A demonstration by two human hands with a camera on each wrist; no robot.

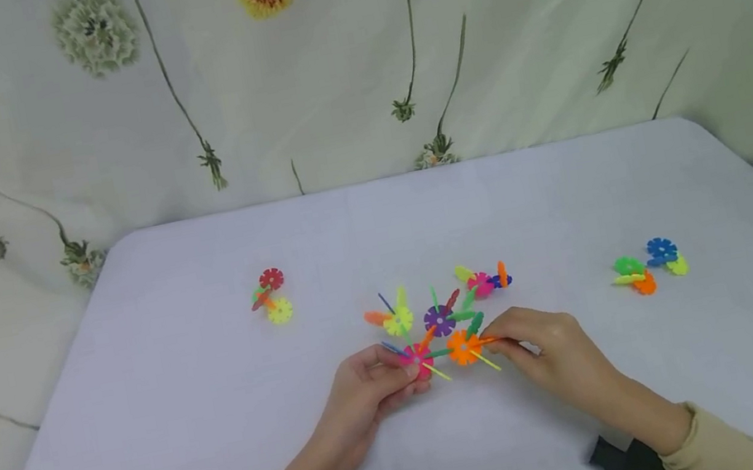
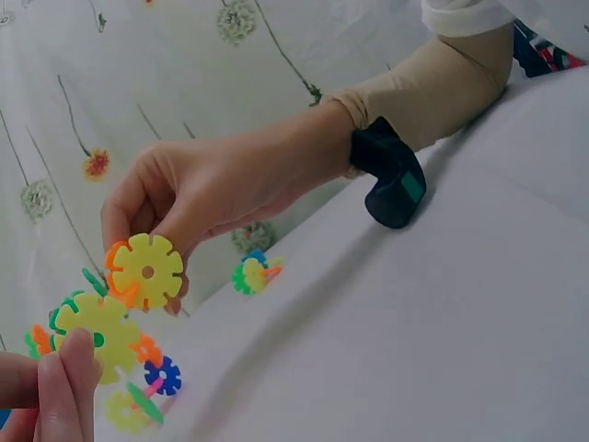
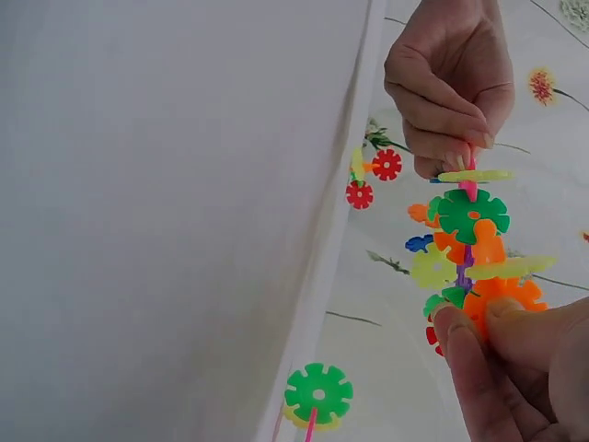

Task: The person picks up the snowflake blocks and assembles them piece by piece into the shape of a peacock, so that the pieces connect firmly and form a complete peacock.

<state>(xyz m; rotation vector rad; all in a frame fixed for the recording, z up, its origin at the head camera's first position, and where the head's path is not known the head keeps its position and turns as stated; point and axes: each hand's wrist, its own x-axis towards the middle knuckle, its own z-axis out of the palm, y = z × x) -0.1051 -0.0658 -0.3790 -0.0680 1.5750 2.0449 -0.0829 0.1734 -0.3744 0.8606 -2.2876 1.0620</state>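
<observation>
2 hands [image 1: 376, 386] w/ 1 disc assy [image 1: 435, 322]

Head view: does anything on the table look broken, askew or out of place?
Nothing stands out. The left hand and right hand hold a disc assembly; a small cluster lies to the left, more discs to the right. No breakage shows, though those are too small to check.

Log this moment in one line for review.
left hand: pinches pink disc | right hand: pinches orange disc | cluster: slotted discs between hands | table: other discs at both sides
</observation>
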